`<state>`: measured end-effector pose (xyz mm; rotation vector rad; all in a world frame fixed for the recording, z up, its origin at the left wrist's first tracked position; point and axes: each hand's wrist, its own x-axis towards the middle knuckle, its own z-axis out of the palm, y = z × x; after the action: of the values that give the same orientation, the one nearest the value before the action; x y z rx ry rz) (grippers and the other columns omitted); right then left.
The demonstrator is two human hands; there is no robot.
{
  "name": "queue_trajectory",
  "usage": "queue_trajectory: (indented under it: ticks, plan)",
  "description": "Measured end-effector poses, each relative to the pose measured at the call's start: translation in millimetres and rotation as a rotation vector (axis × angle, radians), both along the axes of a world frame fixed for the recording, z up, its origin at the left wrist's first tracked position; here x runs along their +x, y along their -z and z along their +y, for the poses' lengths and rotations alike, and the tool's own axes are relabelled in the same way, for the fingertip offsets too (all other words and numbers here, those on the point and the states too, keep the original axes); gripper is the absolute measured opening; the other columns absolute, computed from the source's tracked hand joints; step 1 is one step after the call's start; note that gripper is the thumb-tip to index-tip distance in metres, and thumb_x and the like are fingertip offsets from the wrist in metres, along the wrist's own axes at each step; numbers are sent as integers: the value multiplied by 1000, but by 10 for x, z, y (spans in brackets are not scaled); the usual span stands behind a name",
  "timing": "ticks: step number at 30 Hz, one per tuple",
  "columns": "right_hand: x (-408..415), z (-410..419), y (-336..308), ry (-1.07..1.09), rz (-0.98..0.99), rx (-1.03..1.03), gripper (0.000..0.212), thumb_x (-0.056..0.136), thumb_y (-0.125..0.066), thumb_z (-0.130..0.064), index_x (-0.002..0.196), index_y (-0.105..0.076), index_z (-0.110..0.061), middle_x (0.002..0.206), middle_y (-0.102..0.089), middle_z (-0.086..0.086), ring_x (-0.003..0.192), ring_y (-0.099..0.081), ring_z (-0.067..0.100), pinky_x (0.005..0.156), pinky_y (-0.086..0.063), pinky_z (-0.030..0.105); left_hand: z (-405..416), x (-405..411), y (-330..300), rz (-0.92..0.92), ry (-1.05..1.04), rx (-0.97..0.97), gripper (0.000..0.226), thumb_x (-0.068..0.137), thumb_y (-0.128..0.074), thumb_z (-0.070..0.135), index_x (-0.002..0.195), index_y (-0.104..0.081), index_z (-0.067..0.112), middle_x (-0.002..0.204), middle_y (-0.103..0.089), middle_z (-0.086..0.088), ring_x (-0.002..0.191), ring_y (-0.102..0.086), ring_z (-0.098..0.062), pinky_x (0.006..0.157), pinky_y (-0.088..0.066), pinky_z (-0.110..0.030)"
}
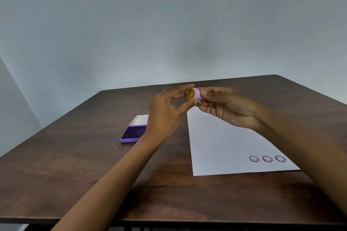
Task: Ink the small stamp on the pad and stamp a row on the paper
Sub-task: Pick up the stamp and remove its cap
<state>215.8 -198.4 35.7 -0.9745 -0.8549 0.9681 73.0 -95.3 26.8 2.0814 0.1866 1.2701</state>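
A small pink stamp [195, 94] with a yellow smiley face on its end is held in the air above the far edge of the white paper [221, 146]. My left hand [167, 112] pinches it from the left with thumb and fingers. My right hand [231, 107] grips it from the right. Both hands touch the stamp. Three dark smiley prints [267, 159] sit in a row near the paper's front right corner. The purple ink pad [133, 133] lies open on the table, left of the paper and partly hidden by my left wrist.
A dark wooden table [93, 165] holds everything; its front edge runs along the bottom of the view. A plain grey wall stands behind the table's far edge. The ink pad's lid [139, 119] lies folded back behind the pad.
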Motion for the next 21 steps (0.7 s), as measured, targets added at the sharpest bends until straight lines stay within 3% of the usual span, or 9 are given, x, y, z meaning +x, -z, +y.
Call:
queue_trajectory:
  ticks: [3,11,21]
  plan:
    - [-3,4,-8,18,0,11,21,80,-60,-9,99,-66,-1,80,-75,3,70,-70,9,64,-56,16,12,-24,-25,6,8,-10,31,72,-78,20,102,-71,22,94,-69,18,91,-65,7,84,-48,-11]
    - [-39,35,-1,80,-8,88,14,85,-56,2,93,-67,2,80,-77,4,76,-73,12,67,-57,16,35,-23,-45,9,31,-36,28,74,-76,17,102,-72,16,93,-72,11,88,-68,1,81,-49,-12]
    - [-3,37,3,190,-28,177,19,82,-58,6,95,-68,-2,82,-77,1,78,-73,12,71,-57,17,147,-28,-52,-12,61,-297,18,72,-78,20,87,-72,30,77,-73,22,85,-69,0,74,-49,-11]
